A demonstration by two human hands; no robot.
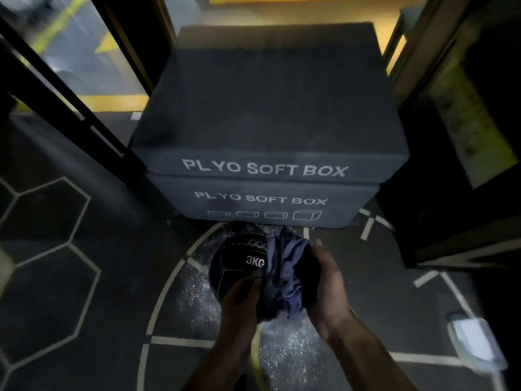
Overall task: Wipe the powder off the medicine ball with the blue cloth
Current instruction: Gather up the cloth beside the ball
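Observation:
A black medicine ball marked "3KG" sits low in the head view, just in front of the stacked boxes. A crumpled blue cloth lies draped over the ball's right half. My left hand grips the ball's near side, its fingers touching the cloth's edge. My right hand cups the ball's right side, its fingers curled round ball and cloth. White powder is scattered on the dark floor around and below the ball.
Two grey "PLYO SOFT BOX" boxes are stacked right behind the ball. A black frame post slants at left. A white pale object lies on the floor at right. A dark wall closes the right side.

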